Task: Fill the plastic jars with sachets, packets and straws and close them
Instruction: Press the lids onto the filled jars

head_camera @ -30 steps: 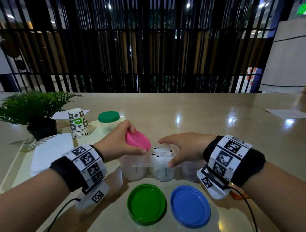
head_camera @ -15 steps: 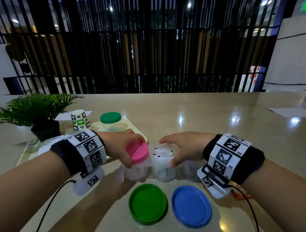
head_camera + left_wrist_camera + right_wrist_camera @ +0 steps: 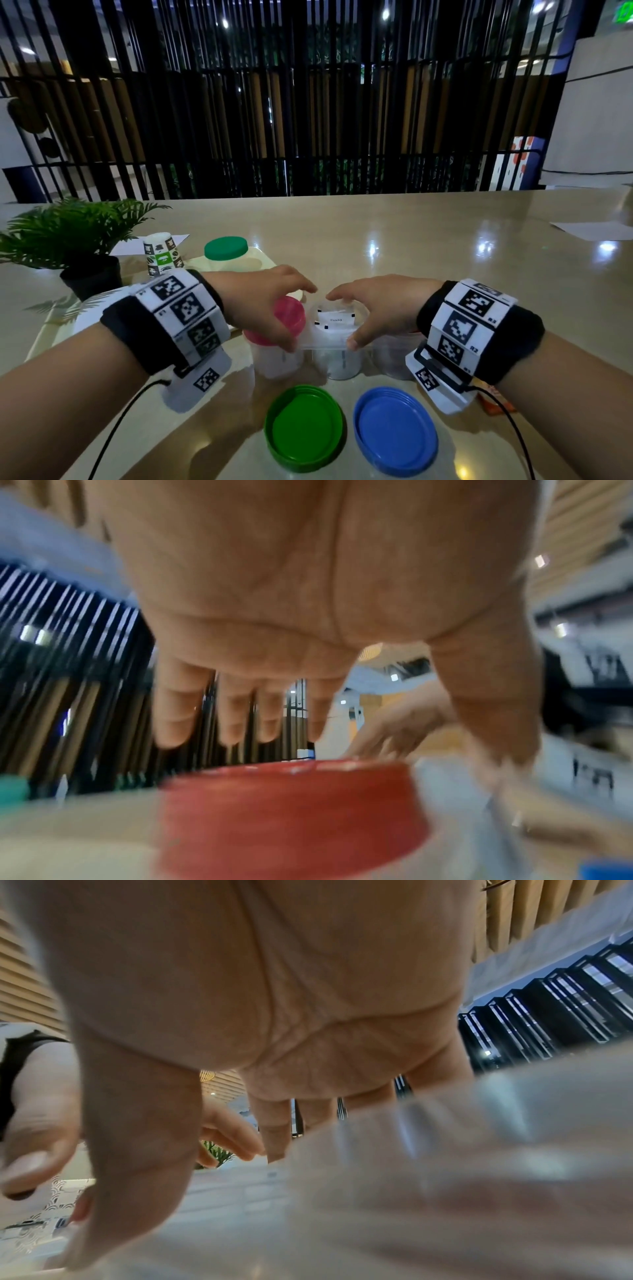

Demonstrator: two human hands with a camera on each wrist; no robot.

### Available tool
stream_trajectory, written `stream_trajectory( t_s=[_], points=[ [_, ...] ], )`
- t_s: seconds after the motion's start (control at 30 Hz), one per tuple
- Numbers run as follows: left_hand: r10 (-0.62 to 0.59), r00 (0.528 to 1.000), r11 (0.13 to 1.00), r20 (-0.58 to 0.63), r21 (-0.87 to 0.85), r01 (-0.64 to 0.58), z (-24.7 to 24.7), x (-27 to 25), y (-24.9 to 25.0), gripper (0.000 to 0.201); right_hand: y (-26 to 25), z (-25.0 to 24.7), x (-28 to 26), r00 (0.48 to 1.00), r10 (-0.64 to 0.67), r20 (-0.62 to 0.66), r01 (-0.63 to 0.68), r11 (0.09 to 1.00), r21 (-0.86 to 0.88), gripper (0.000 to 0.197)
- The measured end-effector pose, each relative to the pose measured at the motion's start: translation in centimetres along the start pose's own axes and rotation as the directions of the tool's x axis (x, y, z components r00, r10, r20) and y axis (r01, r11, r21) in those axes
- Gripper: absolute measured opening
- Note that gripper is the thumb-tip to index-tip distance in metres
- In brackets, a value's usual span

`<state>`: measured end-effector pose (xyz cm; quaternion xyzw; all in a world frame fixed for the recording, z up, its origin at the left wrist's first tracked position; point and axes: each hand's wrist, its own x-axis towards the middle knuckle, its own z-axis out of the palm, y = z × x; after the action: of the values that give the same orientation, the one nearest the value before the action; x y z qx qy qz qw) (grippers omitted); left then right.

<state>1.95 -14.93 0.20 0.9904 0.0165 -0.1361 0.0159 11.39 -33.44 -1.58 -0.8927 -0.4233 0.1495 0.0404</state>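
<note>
1. The left hand [image 3: 260, 308] arched over the pink lid [image 3: 291, 317] on the left jar [image 3: 279, 359], fingers spread, thumb at its rim.
2. The lid looked light and rigid; judged best gripped around its rim.
3. The right hand [image 3: 376, 308] rested on the middle jar [image 3: 339, 356]; its grasp could not be confirmed.
4. The sachet print was unreadable.
5. Green lid [image 3: 305, 428] and blue lid [image 3: 395, 431] lay on the worktop [image 3: 376, 240].

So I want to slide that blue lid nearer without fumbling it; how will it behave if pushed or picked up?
The blue lid lies flat, rim up, on the glossy table, so it will probably slide easily. It looks like thin plastic, likely light and fairly stiff. Lying flat, it should not roll; its raised rim offers fingers an edge.
</note>
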Motion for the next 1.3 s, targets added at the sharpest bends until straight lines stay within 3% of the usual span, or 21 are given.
stream_trajectory(
  t_s=[0.13, 0.2, 0.3, 0.43, 0.5, 0.6, 0.67, 0.77, 1.0, 1.07, 1.13, 1.2, 1.23, 1.3],
  points=[
    [-0.178, 0.981, 0.974, -0.083, 0.130, 0.188, 1.5, 0.4, 0.1, 0.084, 0.0, 0.0, -0.1, 1.000, -0.009, 0.000, 0.009, 1.000, -0.010, 0.083],
    [-0.110, 0.993, 0.994, -0.035, 0.014, 0.110, 1.4, 0.4, 0.0, 0.078, 0.0, 0.1, -0.1, 1.000, -0.007, 0.002, 0.007, 1.000, -0.003, 0.084],
    [-0.027, 1.000, 0.996, 0.002, -0.084, 0.027, 0.6, 0.0, -0.4, 0.091, 0.0, 0.0, 0.0, 1.000, -0.009, -0.002, 0.009, 1.000, -0.012, 0.085],
    [-0.174, 0.981, 0.982, -0.090, 0.064, 0.180, 1.1, 0.3, 0.2, 0.087, 0.0, 0.1, 0.0, 1.000, -0.009, -0.002, 0.009, 1.000, -0.007, 0.085],
    [-0.135, 0.989, 0.989, -0.053, 0.046, 0.137, 0.9, 0.3, 0.1, 0.079, 0.1, 0.1, 0.0, 1.000, -0.009, -0.006, 0.009, 1.000, -0.006, 0.084],
    [-0.049, 0.999, 0.998, 0.002, -0.037, 0.049, 0.3, 0.1, -0.2, 0.088, 0.1, 0.2, 0.1, 1.000, -0.005, -0.010, 0.005, 1.000, -0.004, 0.084],
    [-0.100, 0.995, 0.995, -0.024, -0.014, 0.099, 0.7, 0.3, 0.0, 0.093, 0.1, 0.3, 0.1, 1.000, -0.006, -0.010, 0.006, 1.000, -0.005, 0.084],
    [-0.182, 0.983, 0.981, -0.037, 0.063, 0.184, 1.5, 0.9, 0.3, 0.084, 0.0, 0.2, 0.0, 1.000, -0.008, -0.004, 0.008, 1.000, -0.006, 0.084],
    [-0.173, 0.985, 0.984, -0.008, 0.052, 0.173, 1.5, 1.0, 0.0, 0.092, 0.5, 0.0, -0.4, 0.999, -0.016, 0.030, 0.015, 0.999, 0.034, 0.087],
    [-0.142, 0.988, 0.986, -0.067, 0.081, 0.147, 1.6, 0.6, 0.1, 0.098, 1.6, -0.2, -1.2, 0.999, 0.011, 0.031, -0.012, 0.999, 0.042, 0.093],
    [-0.067, 0.978, 0.990, -0.199, 0.108, 0.089, 1.6, -0.5, 0.5, 0.101, 3.2, -0.5, -2.2, 0.999, 0.050, 0.007, -0.050, 0.999, 0.021, 0.098],
    [0.031, 0.946, 0.992, -0.321, 0.128, 0.011, 1.6, -2.2, 1.4, 0.089, 4.6, -0.5, -2.8, 0.997, 0.083, -0.008, -0.082, 0.996, 0.026, 0.096],
    [0.076, 0.942, 0.993, -0.327, 0.115, -0.041, 1.7, -3.0, 2.2, 0.082, 5.1, -0.4, -3.1, 0.996, 0.092, -0.008, -0.092, 0.995, 0.041, 0.093],
    [0.164, 0.962, 0.986, -0.218, 0.067, -0.152, 2.3, -4.2, 3.7, 0.076, 5.6, -0.1, -3.2, 0.995, 0.095, -0.013, -0.094, 0.993, 0.074, 0.086]
  ],
)
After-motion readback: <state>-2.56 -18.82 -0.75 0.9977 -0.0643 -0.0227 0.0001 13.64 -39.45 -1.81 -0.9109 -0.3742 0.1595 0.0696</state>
